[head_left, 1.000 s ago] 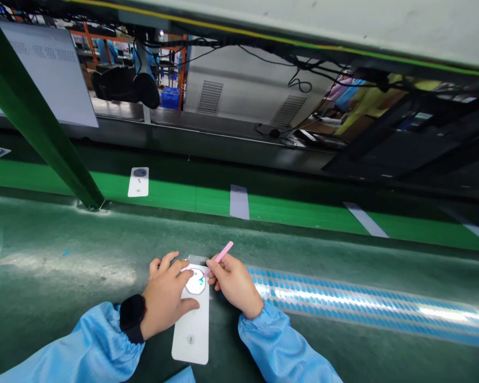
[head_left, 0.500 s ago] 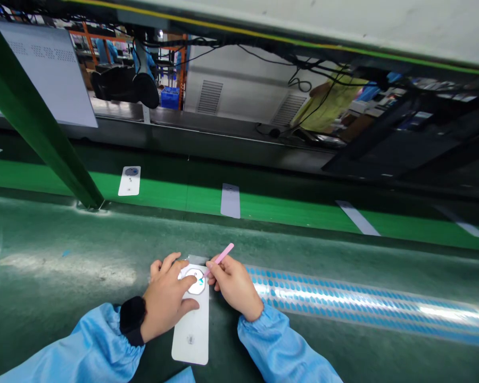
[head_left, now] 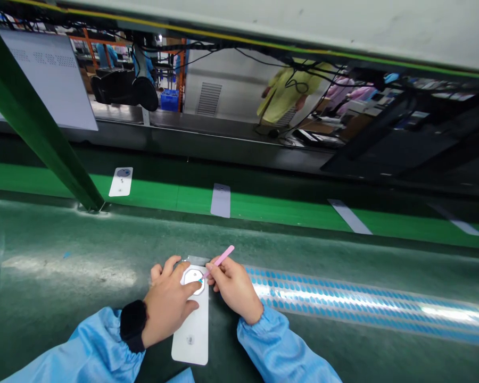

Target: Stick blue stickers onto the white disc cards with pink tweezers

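Note:
A white rectangular panel (head_left: 190,330) lies flat on the green bench, with an octagonal ring (head_left: 193,275) near its top end. My left hand (head_left: 170,303) rests over the panel's left side, fingers spread, its index fingertip at the ring beside a tiny blue piece (head_left: 200,280). In my right hand (head_left: 234,287) is a pink stick-like tool (head_left: 225,255), pinched between thumb and fingers, its tip at the blue piece. A clear film (head_left: 197,260) shows just behind the panel's top edge.
A strip of blue dots (head_left: 343,298) stretches away to the right. Behind the bench, a green conveyor belt (head_left: 263,207) carries several panels, one being a white panel (head_left: 121,182). A green post (head_left: 43,117) stands at the left. A person in yellow (head_left: 281,96) is beyond.
The panels on the belt have shifted slightly left. My left index finger has moved right, nearer the tool tip. The person in yellow has moved left.

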A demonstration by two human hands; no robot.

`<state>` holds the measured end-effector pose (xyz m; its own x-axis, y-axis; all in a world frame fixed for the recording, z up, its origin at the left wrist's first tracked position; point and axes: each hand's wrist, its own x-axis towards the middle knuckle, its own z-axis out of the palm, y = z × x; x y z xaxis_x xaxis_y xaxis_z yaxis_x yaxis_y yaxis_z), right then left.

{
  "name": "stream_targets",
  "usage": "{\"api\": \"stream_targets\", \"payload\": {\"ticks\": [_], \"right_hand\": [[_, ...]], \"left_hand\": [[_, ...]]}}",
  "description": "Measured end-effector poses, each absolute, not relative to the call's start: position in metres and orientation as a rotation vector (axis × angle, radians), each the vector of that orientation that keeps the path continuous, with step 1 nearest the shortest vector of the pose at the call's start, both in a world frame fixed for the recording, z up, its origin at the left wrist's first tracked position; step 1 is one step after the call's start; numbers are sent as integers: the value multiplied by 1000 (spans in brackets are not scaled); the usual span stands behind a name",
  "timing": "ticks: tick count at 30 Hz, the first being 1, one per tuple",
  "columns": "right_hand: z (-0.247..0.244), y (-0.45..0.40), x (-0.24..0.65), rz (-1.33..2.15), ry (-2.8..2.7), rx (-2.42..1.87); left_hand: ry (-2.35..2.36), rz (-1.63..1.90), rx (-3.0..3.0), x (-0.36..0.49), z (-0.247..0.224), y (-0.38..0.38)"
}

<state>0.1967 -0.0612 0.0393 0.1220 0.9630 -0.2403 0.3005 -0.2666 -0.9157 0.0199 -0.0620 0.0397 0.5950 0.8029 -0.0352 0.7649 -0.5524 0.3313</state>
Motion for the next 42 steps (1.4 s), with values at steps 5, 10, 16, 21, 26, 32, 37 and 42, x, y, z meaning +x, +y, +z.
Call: {"api": "stream_targets", "payload": {"ticks": [5, 10, 16, 21, 26, 32, 37, 42], "right_hand": [[49, -70, 212, 722, -1391, -1581], [55, -83, 209, 577, -1904, -1394], [53, -92, 190, 612, -2354, -1778], [59, -95, 181, 495, -2475, -1925], [57, -98, 176, 451, -2480, -1943], [55, -97, 176, 464, -2458, -1899], [59, -96, 177, 507, -2428, -1917], [59, -95, 178, 523, -2436, -1896]], "left_hand": [[1300, 136, 2512, 21, 43, -63], [1313, 144, 2488, 21, 43, -63], [1318, 161, 2428, 21, 40, -60], [1339, 163, 2414, 23, 40, -59], [1342, 196, 2414, 24, 39, -59], [1366, 139, 2384, 26, 44, -56], [1368, 104, 2340, 27, 47, -54], [1364, 78, 2310, 29, 50, -51]]}}
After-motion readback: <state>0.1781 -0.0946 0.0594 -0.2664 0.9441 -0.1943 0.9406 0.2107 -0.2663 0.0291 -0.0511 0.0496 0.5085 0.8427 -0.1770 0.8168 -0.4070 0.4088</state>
